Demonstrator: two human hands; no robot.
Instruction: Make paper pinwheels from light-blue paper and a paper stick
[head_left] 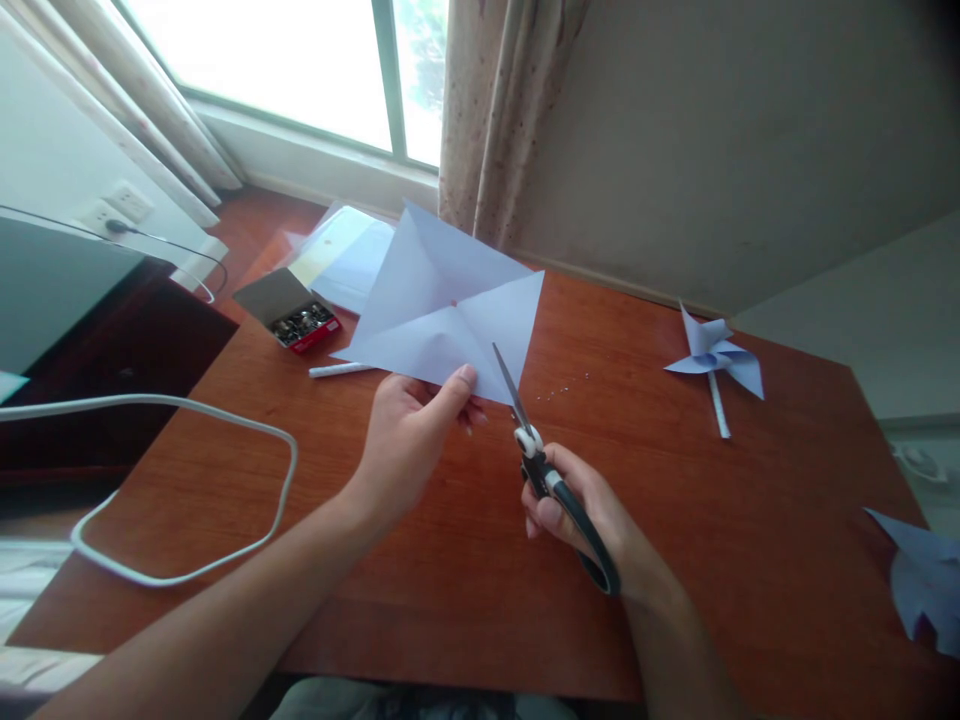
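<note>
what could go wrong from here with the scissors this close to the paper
1. The blade tip of the black-handled steel scissors in the right hand sits close beside the left hand, whose thumb pinches the same lower edge; a slip might nick it.
2. The pale blue creased paper square is held in the air by that one edge, so it may flex and the cut could wander off the diagonal crease.

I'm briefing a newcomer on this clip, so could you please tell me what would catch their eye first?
Mid-table, the left hand pinches a creased pale-blue paper square by its lower edge, and the right hand holds scissors with the blades at that edge. A finished paper pinwheel lies on the wooden table at far right.
</note>
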